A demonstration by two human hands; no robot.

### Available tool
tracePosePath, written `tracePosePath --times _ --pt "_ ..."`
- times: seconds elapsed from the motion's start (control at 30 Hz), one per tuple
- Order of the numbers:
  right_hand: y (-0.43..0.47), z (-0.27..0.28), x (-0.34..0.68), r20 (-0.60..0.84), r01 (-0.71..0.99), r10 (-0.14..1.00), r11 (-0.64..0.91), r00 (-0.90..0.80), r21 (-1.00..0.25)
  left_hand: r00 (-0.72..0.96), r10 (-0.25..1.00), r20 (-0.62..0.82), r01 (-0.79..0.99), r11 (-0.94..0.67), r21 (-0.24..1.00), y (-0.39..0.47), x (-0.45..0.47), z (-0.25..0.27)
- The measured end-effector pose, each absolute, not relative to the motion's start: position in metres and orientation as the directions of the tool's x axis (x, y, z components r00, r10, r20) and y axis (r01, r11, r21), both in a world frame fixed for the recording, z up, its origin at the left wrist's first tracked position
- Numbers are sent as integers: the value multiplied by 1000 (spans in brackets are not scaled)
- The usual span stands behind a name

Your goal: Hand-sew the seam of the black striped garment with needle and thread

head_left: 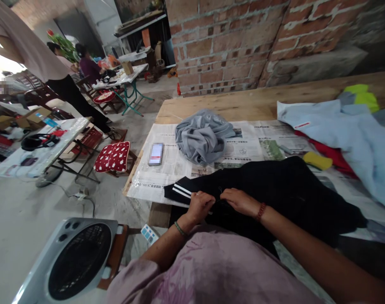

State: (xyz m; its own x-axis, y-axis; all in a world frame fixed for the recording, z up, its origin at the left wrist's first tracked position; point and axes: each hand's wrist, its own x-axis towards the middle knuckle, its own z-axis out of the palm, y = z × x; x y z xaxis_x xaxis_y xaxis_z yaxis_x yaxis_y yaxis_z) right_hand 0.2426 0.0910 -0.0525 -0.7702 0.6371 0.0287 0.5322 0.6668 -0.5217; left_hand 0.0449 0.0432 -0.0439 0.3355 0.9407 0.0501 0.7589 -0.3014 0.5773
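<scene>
Across the near edge of the table lies a black garment (268, 181) with white stripes at its left end. My left hand (201, 207) is closed in a pinch on its near edge, just right of the stripes. Close beside it, my right hand (241, 202) also has its fingers pinched together over the black cloth. A fine, pale thread (220, 190) loops up at the right fingertips. The fingers hide what else lies between them. Beyond the hands sits a crumpled grey cloth (203, 137) on newspaper.
A phone (156, 154) lies at the table's left. At right are a light blue garment (338, 131) and a yellow sponge-like piece (318, 161). A heater-like appliance (81, 257) stands low left, near a red cushioned stool (112, 156). One person (24, 33) stands; others sit behind.
</scene>
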Motion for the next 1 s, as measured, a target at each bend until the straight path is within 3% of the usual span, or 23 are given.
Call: tracePosePath --times 0.4,1.0 --pt "89 -56 241 127 404 553 728 -823 -553 353 934 46 740 -310 597 44 47 -43" --pt "79 -64 240 213 378 583 721 -784 -581 366 924 110 672 -344 656 46 47 -53"
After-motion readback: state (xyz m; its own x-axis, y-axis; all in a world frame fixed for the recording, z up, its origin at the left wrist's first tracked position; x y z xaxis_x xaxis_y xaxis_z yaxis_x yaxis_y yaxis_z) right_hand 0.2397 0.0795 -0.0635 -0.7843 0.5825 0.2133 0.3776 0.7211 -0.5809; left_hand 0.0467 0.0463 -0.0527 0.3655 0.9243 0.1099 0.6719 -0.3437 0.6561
